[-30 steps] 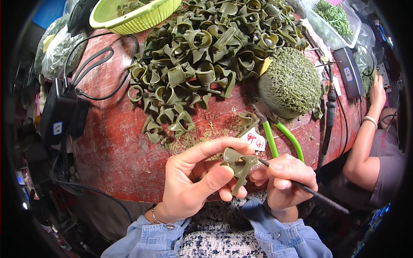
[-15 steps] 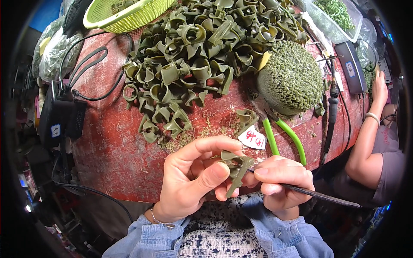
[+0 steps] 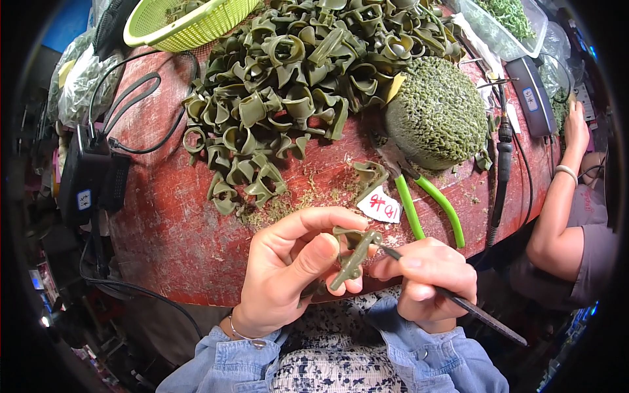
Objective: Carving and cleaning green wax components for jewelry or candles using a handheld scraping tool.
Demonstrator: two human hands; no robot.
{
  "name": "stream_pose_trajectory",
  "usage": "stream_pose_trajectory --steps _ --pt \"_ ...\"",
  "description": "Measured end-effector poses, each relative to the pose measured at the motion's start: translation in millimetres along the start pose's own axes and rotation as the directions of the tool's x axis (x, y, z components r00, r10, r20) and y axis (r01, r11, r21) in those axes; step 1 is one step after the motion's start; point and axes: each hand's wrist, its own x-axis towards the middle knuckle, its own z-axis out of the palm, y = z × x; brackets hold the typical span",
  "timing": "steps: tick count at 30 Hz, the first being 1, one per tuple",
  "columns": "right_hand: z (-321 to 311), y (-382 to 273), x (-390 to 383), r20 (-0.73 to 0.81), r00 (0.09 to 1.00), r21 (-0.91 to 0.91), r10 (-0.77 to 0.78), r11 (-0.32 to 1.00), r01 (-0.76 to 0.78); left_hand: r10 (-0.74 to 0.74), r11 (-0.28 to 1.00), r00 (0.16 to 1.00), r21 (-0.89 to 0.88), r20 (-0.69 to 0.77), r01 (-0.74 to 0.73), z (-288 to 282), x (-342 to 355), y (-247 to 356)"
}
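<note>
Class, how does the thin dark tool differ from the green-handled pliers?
The thin dark tool is held in the right hand; the green-handled pliers lie on the red table. The tool is a single slim rod, while the pliers have two handles spread apart. The tool looks dark; the pliers' handles are bright green. Both are hand tools.

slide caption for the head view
Left hand holding a green piece, right hand a slim dark tool, at a red table.
</note>
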Motion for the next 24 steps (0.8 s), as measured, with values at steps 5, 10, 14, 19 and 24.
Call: stream_pose_trajectory --steps 5,10,14,19,24 --pt "2.4 3.0 -1.2 -0.061 0.998 0.110 0.023 0.994 -0.017 -0.008 1.000 1.000 0.007 -0.025 0.008 -1.3 -1.5 1.1" --pt "2.3 2.8 0.2 -0.020 0.999 0.078 0.032 0.996 -0.030 -0.026 0.999 1.000 -0.020 0.017 0.026 -1.7 -0.4 0.6" --pt "3.0 2.8 -0.3 -0.056 0.998 0.038 0.009 0.999 -0.007 -0.058 0.996 0.998 -0.062 0.023 0.059 -1.0 -0.1 1.7" --pt "3.9 3.1 -5.9 -0.149 0.988 0.047 0.030 0.999 -0.023 -0.077 0.995 0.997 -0.063 0.009 0.077 0.3 -0.1 3.1" --pt "-0.4 1.3 1.1 -0.005 1.000 0.069 0.029 0.997 -0.029 -0.091 0.994 0.996 -0.068 0.003 0.091 0.4 0.0 2.7"
